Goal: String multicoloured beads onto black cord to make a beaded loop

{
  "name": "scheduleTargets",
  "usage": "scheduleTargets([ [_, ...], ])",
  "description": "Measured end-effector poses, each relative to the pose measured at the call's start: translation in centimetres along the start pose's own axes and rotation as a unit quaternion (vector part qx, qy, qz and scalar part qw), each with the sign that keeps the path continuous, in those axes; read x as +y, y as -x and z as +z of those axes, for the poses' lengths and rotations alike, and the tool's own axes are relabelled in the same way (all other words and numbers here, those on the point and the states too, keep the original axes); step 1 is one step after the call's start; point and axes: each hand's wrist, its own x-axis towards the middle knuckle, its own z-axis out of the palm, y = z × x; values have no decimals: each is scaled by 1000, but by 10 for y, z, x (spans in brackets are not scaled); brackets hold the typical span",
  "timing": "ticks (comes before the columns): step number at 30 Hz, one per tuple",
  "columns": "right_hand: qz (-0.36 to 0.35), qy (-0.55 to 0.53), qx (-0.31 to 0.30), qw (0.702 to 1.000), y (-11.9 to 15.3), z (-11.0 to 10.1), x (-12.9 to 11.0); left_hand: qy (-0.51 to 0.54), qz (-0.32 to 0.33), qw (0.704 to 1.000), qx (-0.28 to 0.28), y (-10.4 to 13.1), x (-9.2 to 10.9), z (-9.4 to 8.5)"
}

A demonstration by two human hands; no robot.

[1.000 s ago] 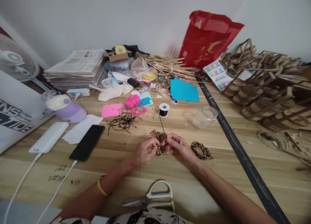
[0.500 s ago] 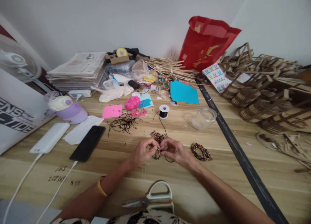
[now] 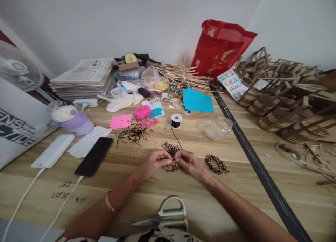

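My left hand (image 3: pixel 158 160) pinches a short string of colorful beads (image 3: pixel 170 170), which hangs in a curve below my fingertips. Close beside it, my right hand (image 3: pixel 190 162) is closed in a pinch on the black cord at the end of that string. A yellow bead shows between the two sets of fingertips. The cord runs back to a white spool of black cord (image 3: pixel 176 121) standing behind the hands. Just beyond my fingers lies a pile of loose beads (image 3: pixel 170 148), partly covered by them. Finished beaded loops (image 3: pixel 216 164) rest right of my right hand.
White-handled scissors (image 3: pixel 162 214) lie near my body. Leftward are a black phone (image 3: pixel 94 156), a white power bank (image 3: pixel 53 151) and tangled black cord pieces (image 3: pixel 132 133). A glass jar (image 3: pixel 219 128) stands right of the spool; small woven baskets (image 3: pixel 273 102) crowd the far right.
My fingertips have shifted slightly on the cord, and the beaded curve beneath them sits wider, with a yellow bead now showing between the hands. The view has moved a little.
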Motion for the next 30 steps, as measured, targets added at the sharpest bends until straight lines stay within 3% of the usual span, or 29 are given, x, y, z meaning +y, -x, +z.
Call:
scheduleTargets([
  [13,1,-35,-6,999,-2,4,2,46,-10,999,19,-1,-5,4],
  [30,-13,-4,2,1000,-1,-1,8,-32,30,998,54,-2,-8,-1],
])
